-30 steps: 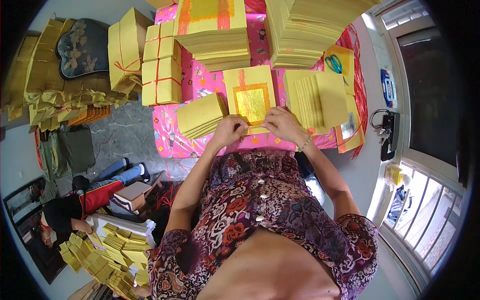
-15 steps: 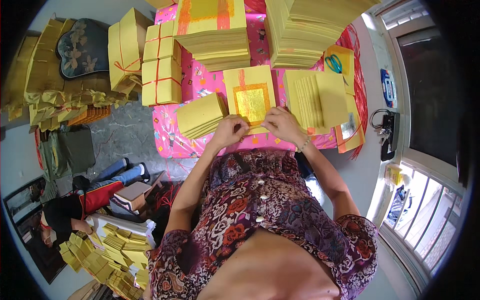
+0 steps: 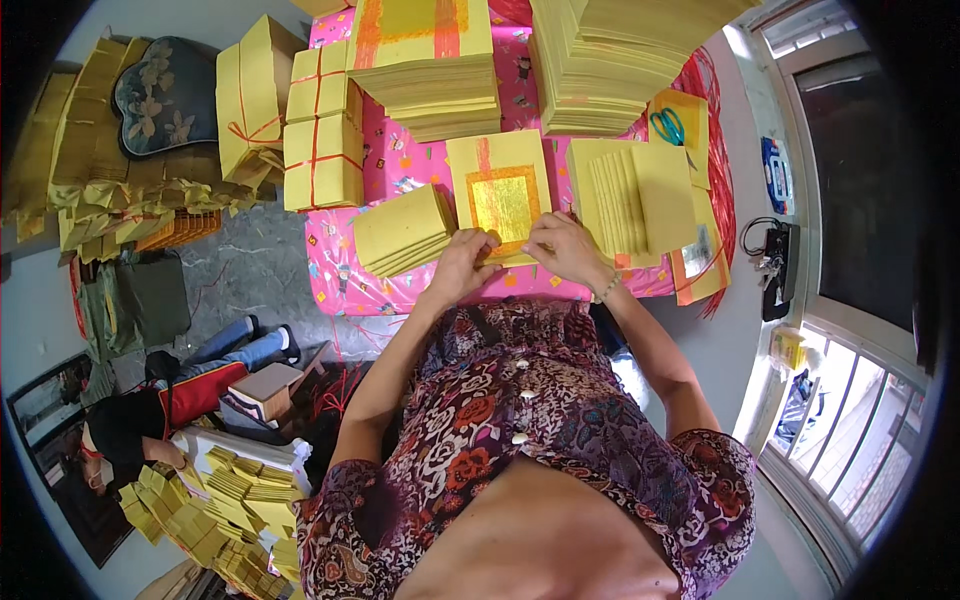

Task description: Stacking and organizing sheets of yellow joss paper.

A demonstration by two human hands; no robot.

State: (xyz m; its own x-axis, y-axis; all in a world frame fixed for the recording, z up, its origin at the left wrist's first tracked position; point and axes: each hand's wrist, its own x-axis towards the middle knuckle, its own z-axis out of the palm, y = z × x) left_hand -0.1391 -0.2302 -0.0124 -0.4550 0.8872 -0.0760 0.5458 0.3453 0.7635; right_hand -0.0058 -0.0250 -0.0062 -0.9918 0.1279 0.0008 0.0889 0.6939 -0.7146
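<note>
A yellow paper sheet (image 3: pixel 503 205) with an orange-bordered gold foil square lies in front of me on a pink patterned table cover. My left hand (image 3: pixel 466 264) pinches its near edge at the left corner, fingers curled. Close by, my right hand (image 3: pixel 565 250) has thumb and forefinger together on the same edge towards the right. Whether other sheets lie under this one, I cannot tell. Left of it rests a small fanned pile of folded yellow paper (image 3: pixel 403 230); to the right, overlapping folded paper (image 3: pixel 615 190) sits against my right hand.
Tall stacks of yellow paper (image 3: pixel 425 95) (image 3: pixel 590 80) stand at the table's far side. Bundles tied with red string (image 3: pixel 323 165) are at the left. Teal-handled scissors (image 3: pixel 667 126) lie right, beside red strands (image 3: pixel 722 190). Another person (image 3: pixel 125 420) is at lower left near a box of folded paper.
My left fingertips have shifted slightly away from me along the sheet's near edge. The right hand stays almost in place, and the piles are unmoved.
</note>
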